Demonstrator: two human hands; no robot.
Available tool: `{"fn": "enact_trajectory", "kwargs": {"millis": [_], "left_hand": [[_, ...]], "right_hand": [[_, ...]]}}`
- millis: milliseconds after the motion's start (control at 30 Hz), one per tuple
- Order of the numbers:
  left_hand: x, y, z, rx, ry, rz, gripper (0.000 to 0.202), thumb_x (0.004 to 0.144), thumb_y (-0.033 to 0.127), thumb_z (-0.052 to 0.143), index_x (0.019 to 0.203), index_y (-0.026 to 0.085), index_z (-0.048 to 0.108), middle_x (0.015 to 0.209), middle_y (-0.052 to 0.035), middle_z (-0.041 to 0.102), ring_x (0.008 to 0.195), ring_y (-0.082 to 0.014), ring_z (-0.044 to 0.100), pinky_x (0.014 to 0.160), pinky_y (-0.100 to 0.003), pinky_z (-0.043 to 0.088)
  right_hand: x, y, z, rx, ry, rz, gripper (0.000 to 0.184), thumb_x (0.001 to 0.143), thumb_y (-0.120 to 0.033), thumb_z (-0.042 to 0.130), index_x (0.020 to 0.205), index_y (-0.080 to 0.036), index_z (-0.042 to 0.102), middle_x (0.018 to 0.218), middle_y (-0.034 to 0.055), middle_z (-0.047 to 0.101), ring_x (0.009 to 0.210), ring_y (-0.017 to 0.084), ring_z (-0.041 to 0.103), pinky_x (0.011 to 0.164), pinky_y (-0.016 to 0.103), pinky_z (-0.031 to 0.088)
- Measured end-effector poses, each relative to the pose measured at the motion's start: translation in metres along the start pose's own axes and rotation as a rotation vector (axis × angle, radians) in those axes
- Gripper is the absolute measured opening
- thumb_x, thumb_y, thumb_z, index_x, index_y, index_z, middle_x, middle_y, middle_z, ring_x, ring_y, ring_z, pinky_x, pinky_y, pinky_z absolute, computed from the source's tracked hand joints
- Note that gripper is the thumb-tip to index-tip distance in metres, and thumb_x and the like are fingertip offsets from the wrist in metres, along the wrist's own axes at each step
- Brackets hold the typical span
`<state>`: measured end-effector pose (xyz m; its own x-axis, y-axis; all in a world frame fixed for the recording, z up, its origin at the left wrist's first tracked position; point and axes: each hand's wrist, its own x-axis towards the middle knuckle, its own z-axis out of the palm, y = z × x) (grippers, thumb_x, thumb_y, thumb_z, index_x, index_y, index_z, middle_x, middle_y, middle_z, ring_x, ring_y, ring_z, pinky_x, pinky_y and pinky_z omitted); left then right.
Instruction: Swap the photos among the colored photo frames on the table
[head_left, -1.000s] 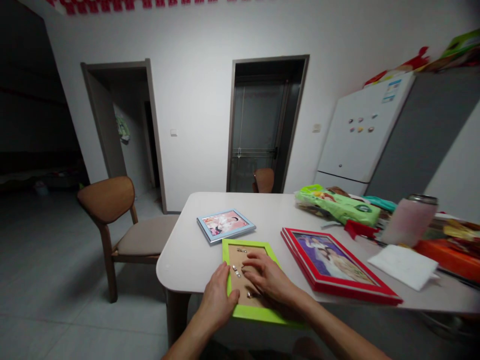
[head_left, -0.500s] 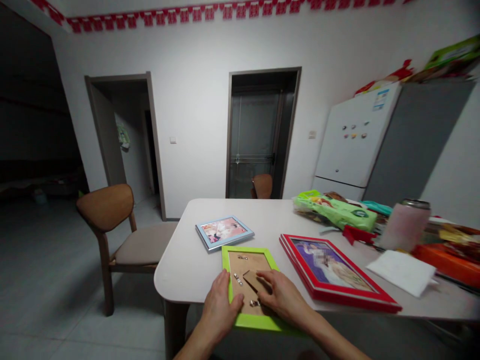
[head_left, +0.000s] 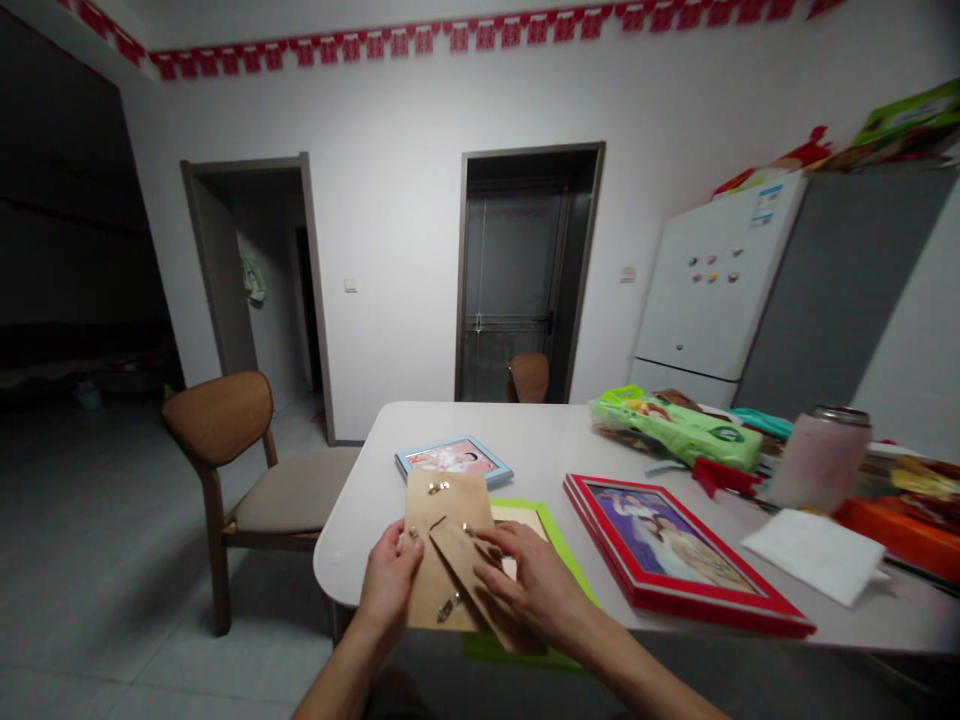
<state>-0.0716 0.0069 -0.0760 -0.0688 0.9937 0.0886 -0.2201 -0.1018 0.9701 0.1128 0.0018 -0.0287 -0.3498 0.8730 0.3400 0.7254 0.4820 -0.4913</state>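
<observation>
A brown backing board (head_left: 427, 560) with metal clips and a fold-out stand flap (head_left: 474, 575) is raised above a lime-green picture frame (head_left: 559, 545). My left hand (head_left: 388, 578) grips the board's left edge, thumb on top and fingers beneath. My right hand (head_left: 529, 575) has its fingers curled at the board's right side, against the stand flap. Beneath the board, the green frame lies face down at the table's front edge, with a pale sheet showing inside it. Behind the board is a blue-edged framed photo (head_left: 457, 458), partly covered by it.
Stacked red picture frames (head_left: 675, 545) lie to the right on the white table (head_left: 360, 530). Farther right are a white tissue (head_left: 817, 550), a pink tumbler (head_left: 821, 460) and a green packet (head_left: 679, 430). A wooden chair (head_left: 225, 430) stands at the left.
The backing board has come up out of the green frame and shifted slightly left, held by my hands. Half a second ago it lay inside the frame with both hands resting on it.
</observation>
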Motion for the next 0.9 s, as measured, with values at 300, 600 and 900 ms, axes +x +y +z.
{"fn": "enact_trajectory", "kwargs": {"millis": [300, 600, 900], "left_hand": [[-0.006, -0.013, -0.084, 0.409, 0.214, -0.067, 0.040, 0.071, 0.019, 0.047, 0.109, 0.009, 0.040, 0.080, -0.0065, 0.064, 0.071, -0.0175, 0.061, 0.062, -0.025, 0.045], [0.005, -0.008, -0.068, 1.002, 0.277, 0.050, 0.058, 0.070, 0.015, 0.048, 0.124, 0.011, 0.027, 0.092, -0.0063, 0.057, 0.086, -0.0178, 0.054, 0.077, -0.026, 0.036], [-0.012, -0.001, 0.016, 0.991, 0.030, 0.386, 0.046, 0.069, 0.021, 0.048, 0.114, 0.013, 0.043, 0.116, -0.0093, 0.048, 0.110, -0.0216, 0.038, 0.097, -0.033, 0.025]], "right_hand": [[-0.022, 0.096, 0.001, -0.313, -0.024, 0.296, 0.046, 0.071, -0.030, 0.042, 0.110, -0.007, 0.051, 0.098, 0.0175, 0.058, 0.090, 0.025, 0.053, 0.079, 0.033, 0.038], [-0.018, 0.103, 0.002, -0.284, -0.023, 0.410, 0.056, 0.064, -0.018, 0.041, 0.117, 0.001, 0.040, 0.101, 0.0214, 0.057, 0.093, 0.027, 0.054, 0.080, 0.034, 0.038], [-0.024, 0.069, -0.022, 0.827, 0.007, 0.670, 0.077, 0.065, -0.022, 0.031, 0.132, -0.009, -0.003, 0.080, 0.0070, 0.065, 0.059, 0.017, 0.061, 0.054, 0.028, 0.046]]}}
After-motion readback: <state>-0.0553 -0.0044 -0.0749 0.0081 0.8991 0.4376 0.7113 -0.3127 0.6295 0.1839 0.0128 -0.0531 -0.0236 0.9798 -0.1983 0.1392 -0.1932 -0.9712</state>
